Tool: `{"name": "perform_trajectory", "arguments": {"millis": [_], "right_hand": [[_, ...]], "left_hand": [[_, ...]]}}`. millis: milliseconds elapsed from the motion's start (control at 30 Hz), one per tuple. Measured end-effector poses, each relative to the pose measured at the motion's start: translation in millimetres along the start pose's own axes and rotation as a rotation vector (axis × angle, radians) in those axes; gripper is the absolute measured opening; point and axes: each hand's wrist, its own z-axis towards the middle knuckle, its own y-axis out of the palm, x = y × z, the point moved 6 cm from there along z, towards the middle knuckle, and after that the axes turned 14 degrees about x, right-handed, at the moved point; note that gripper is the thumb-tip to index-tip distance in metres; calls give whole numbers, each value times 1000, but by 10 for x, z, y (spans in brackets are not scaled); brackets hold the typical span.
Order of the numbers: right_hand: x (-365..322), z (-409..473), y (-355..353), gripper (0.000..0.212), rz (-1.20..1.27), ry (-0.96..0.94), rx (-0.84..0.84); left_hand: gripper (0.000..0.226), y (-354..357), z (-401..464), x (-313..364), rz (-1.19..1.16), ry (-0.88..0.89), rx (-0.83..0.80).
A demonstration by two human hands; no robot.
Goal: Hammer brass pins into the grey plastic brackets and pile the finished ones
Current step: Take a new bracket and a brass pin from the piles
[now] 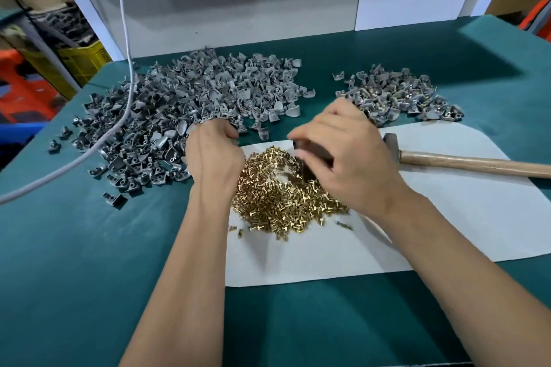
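- Left hand [213, 155] curled into the big heap of grey plastic brackets [190, 110]; whether it held one, I cannot tell.
- Right hand [343, 155] gripped a dark metal block [310, 158] above the loose brass pins [283, 199].
- Wooden-handled hammer [465, 162] lay right of that grip, handle pointing right.

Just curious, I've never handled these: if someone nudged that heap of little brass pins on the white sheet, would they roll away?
Probably they would scatter somewhat. The brass pins lie loose, and a few strays already sit apart from the heap. Their wider heads would likely make them roll in small curves, not far. They look shiny and smooth, so likely slippery on the white sheet.
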Motion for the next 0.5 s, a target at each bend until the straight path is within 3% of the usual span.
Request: {"name": "perform_trajectory", "arguments": {"millis": [100,200,500], "right_hand": [[-346,-107,283,31,-5,-212,-282],[-423,-211,462,38,-52,-242,-464],[-387,-215,498,19,-54,-146,-525]], "left_hand": [[32,-19,34,-29,-17,-10,2],[31,1,41,-35,-12,-10,-4],[24,-2,85,-72,-104,-47,89]]}}
